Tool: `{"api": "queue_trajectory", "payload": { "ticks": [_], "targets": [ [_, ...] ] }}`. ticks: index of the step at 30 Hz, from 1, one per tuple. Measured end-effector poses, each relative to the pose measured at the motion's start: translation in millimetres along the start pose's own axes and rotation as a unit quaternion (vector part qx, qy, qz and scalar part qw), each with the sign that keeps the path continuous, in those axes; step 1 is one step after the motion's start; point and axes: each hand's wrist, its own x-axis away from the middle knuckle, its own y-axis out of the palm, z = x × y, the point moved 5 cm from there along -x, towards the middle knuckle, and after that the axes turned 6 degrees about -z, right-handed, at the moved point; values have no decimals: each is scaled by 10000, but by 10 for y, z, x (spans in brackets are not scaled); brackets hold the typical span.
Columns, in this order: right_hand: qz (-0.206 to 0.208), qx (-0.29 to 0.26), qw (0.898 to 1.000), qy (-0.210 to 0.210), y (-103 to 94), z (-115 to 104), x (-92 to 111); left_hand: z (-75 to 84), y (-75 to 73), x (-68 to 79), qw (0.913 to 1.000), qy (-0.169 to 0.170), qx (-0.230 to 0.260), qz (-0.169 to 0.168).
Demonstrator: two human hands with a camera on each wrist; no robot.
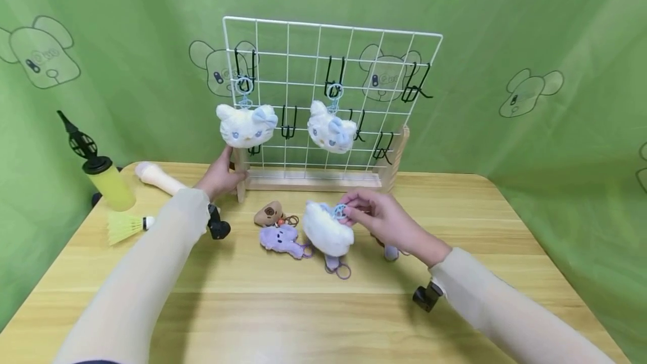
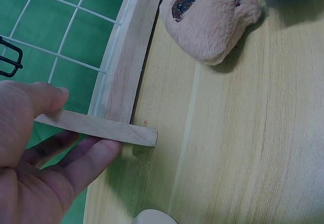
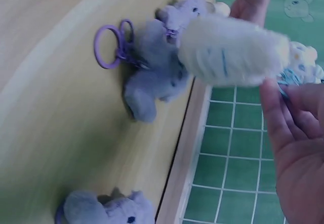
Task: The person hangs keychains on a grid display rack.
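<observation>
My right hand (image 1: 382, 217) pinches the light-blue ring clasp (image 1: 340, 212) of a white plush keychain (image 1: 327, 232). That plush hangs tilted over the tabletop, its back towards the head view, and hides part of a purple plush keychain (image 1: 332, 262). At the rack's left end, the thumb and fingers of my left hand (image 1: 221, 176) grip the light wooden side piece (image 2: 106, 129) of the stand. Two white cat-head plush keychains with blue bows, one on the left (image 1: 246, 127) and one in the middle (image 1: 331, 130), hang from black hooks on the white wire grid (image 1: 303, 82).
Beside the held plush lie a brown plush keychain (image 1: 269, 214) and a purple plush keychain (image 1: 281, 240). Another purple plush (image 1: 391, 253) is partly behind my right hand. A yellow pump (image 1: 112, 184), a shuttlecock (image 1: 126, 226) and a pale rod-shaped thing (image 1: 158, 177) are at left.
</observation>
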Motion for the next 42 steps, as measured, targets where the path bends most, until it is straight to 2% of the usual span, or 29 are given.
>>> {"api": "queue_trajectory", "payload": {
  "ticks": [7, 18, 22, 29, 32, 37, 42],
  "targets": [
    [909, -493, 9946, -118, -260, -31, -14, -5, -5, 2, 10000, 36, -24, 8],
    [1631, -350, 9832, -744, -692, -175, 10, -23, -12, -12, 9999, 60, -111, 44],
    [2019, -469, 9737, -944, -895, -251, 21, -24, -7, -17, 9999, 57, -126, 28],
    [2713, -782, 9554, -865, -1307, -410, 51, 0, 1, -2, 9999, 70, -75, 8],
    [2948, -1030, 9449, -985, -1464, -439, 57, -4, 3, -8, 10000, 42, -26, 4],
    [3167, -1427, 9288, -1292, -1645, -443, 38, -7, 2, -13, 10000, 23, -23, 5],
    [3367, -1436, 9235, -1144, -1756, -410, 6, -2, 0, -7, 10000, 29, -67, 33]
  ]
}}
